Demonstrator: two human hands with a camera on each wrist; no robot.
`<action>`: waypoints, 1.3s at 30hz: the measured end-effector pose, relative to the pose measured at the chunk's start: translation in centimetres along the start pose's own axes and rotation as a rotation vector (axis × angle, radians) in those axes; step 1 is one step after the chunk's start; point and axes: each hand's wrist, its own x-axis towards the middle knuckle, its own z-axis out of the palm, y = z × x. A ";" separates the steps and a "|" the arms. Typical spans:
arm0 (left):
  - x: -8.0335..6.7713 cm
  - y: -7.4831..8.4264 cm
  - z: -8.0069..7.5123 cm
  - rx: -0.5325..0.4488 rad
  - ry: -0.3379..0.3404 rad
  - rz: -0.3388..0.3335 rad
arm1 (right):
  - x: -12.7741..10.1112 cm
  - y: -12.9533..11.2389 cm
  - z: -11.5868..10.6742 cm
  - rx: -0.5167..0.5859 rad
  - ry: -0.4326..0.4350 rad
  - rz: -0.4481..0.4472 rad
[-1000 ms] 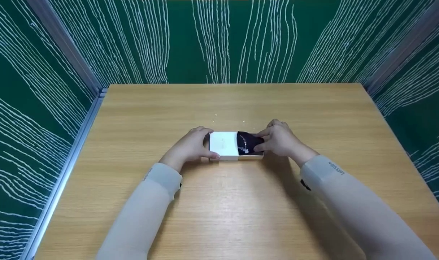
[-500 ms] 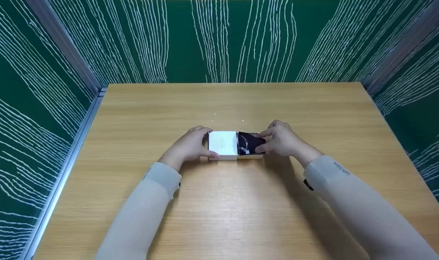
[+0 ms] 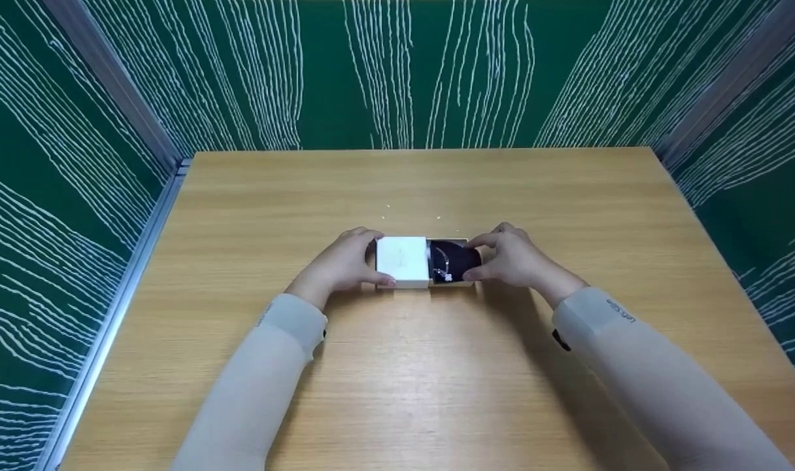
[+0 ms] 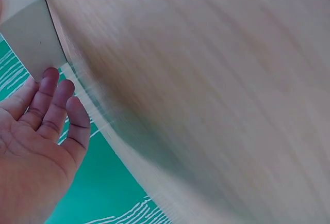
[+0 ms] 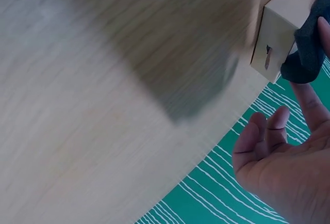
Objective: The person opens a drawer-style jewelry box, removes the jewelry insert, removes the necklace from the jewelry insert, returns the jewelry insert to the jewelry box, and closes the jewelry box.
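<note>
In the head view a white box [image 3: 402, 259] lies on the table, its drawer [image 5: 278, 33] slid out to the right. My left hand [image 3: 342, 263] grips the box's left end between thumb and fingers. A black foam pad [image 3: 463, 259] sits at the drawer's top, carrying a thin silvery chain [image 3: 445, 267] with a small pale flower charm. My right hand [image 3: 512, 257] pinches the pad's right part between thumb and forefinger. The pad's near end bends out over the drawer edge in the right wrist view. The drawer's inside is mostly hidden beneath the pad.
The wooden table [image 3: 397, 366] spreads around the box. A few tiny pale specks [image 3: 388, 207] lie behind it. Green walls [image 3: 332, 78] with white wavy lines close off the back and sides, with metal posts [image 3: 110, 72] at the corners.
My right hand has shifted slightly right and toward the body, drawing the black pad's right end a little with it. The left hand keeps its grip on the box.
</note>
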 end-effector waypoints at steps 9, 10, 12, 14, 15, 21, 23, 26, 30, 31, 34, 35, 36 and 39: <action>0.1 -0.1 0.0 -0.006 0.004 0.021 | 0.2 0.4 0.2 0.011 -0.016 -0.012; 0.1 -0.1 0.0 -0.006 0.003 0.025 | 0.2 0.5 0.2 0.013 -0.020 -0.015; 0.1 -0.1 0.0 -0.002 0.002 0.031 | 0.2 0.5 0.1 0.012 -0.026 -0.023; 0.1 -0.1 -0.1 0.002 0.002 0.029 | 0.2 0.6 0.1 0.007 -0.027 -0.025; 0.1 -0.1 -0.1 0.003 0.002 0.030 | 0.2 0.7 0.1 0.002 -0.028 -0.028; 0.1 -0.1 -0.1 -0.006 -0.002 0.019 | 0.3 1.0 0.3 -0.025 -0.018 -0.059; 0.1 -0.2 0.0 -0.003 -0.003 0.013 | 0.2 1.0 0.5 -0.030 -0.012 -0.073; 0.1 -0.2 0.0 0.001 -0.007 0.008 | 0.2 1.3 0.7 -0.033 -0.004 -0.094; 0.2 -0.2 0.0 0.001 -0.006 0.003 | 0.3 1.5 1.0 -0.035 0.008 -0.111; 0.2 -0.2 0.0 -0.001 -0.006 0.000 | 0.3 1.6 1.0 -0.032 0.010 -0.113; 0.1 -0.1 0.0 -0.008 -0.005 -0.008 | 0.3 1.7 1.1 -0.016 0.015 -0.116; 0.1 -0.1 0.0 -0.010 -0.005 -0.010 | 0.2 1.7 1.2 -0.006 0.016 -0.117; 0.1 0.0 0.0 -0.009 -0.004 -0.007 | 0.2 1.8 1.2 0.007 0.015 -0.119; 0.1 0.0 0.0 -0.001 -0.002 0.001 | 0.0 2.0 1.4 0.041 0.012 -0.127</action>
